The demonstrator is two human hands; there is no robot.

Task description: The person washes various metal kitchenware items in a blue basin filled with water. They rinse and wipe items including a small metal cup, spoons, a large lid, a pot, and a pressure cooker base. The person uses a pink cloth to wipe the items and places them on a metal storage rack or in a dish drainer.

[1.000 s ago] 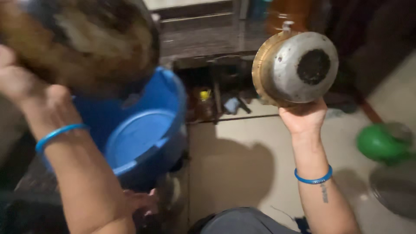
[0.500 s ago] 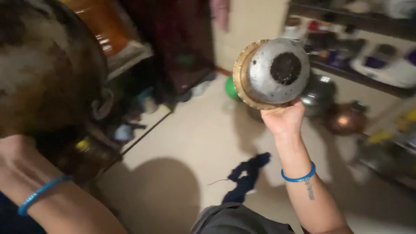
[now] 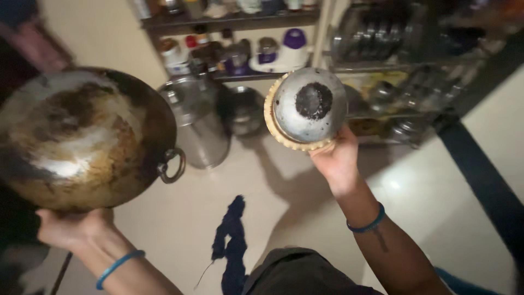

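Blackened wok (image 3: 82, 136), sooty-bottomed pot (image 3: 310, 106)

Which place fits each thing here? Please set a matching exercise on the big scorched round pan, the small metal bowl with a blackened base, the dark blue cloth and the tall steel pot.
1. big scorched round pan
2. small metal bowl with a blackened base
3. dark blue cloth
4. tall steel pot

a. lying on the floor
b. held up by the right hand
c. standing by the shelves
d. held up by the left hand

Pairs: 1-d, 2-b, 3-a, 4-c
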